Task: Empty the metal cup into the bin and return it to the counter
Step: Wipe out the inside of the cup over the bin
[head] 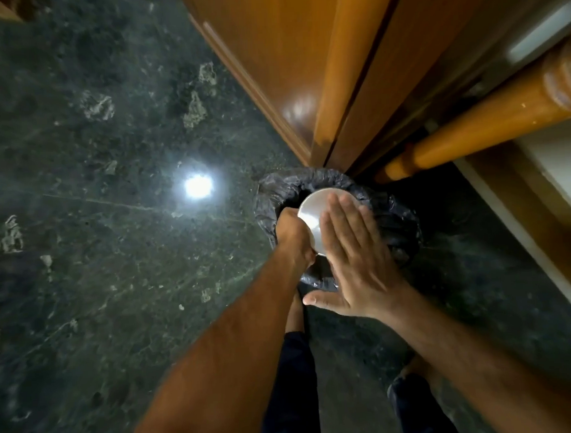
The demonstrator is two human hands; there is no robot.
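floor (98,241): dark green marble, glossy | on it: black-lined bin (399,224) beside wooden cabinet (271,69)

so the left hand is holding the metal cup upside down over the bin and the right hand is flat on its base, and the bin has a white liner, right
Not quite: the liner is black, not white. The head view shows the left hand holding the metal cup upside down over the bin, with the right hand flat on its base.
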